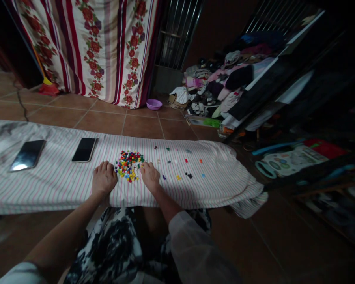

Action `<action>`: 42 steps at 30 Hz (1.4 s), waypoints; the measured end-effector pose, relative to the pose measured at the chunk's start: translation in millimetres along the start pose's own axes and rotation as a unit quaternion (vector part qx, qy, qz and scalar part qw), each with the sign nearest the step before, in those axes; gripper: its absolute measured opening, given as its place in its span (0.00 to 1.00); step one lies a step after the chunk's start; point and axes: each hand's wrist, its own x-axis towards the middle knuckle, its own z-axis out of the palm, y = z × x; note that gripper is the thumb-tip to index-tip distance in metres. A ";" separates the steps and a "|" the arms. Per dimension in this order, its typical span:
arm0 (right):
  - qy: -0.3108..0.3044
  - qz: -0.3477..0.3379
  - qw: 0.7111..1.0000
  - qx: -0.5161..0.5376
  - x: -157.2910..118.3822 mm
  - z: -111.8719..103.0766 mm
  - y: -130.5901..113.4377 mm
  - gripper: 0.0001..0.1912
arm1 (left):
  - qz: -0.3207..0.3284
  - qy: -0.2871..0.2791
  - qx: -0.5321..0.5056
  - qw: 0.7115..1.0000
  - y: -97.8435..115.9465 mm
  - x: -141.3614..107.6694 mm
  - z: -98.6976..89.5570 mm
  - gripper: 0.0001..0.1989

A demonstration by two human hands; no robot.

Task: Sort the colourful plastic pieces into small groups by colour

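Head view: loose pile of small, multicoloured, plastic-looking pieces (130,159) on white cloth with coloured stripes (62,181). Pieces likely light, stiff, prone to scatter; best pinched 1 at a time by the sides. Right hand (150,176) bunched at pile's right edge; left hand (104,176) half-curled, palm down, by left edge. Cannot tell if either grips anything.

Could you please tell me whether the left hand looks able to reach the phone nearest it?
Probably yes: the phone lies close by the left hand, with only striped cloth showing between them.
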 end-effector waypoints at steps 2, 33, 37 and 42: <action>0.013 0.001 1.000 0.008 -1.3 1.7 1.1 0.11 | 0.004 0.001 0.013 1.000 0.1 -0.2 -0.1 0.15; 0.306 -0.046 0.944 0.116 -57.1 -8.2 149.1 0.11 | 0.014 0.009 0.049 0.999 0.0 0.0 -3.0 0.14; 0.307 -0.049 0.947 0.085 -58.3 -1.1 147.3 0.12 | 0.014 0.002 0.050 0.999 -1.2 0.0 -2.0 0.15; 0.314 -0.033 0.946 0.076 -58.5 1.4 148.8 0.11 | 0.013 -0.003 0.049 0.999 -1.1 -0.3 -2.9 0.16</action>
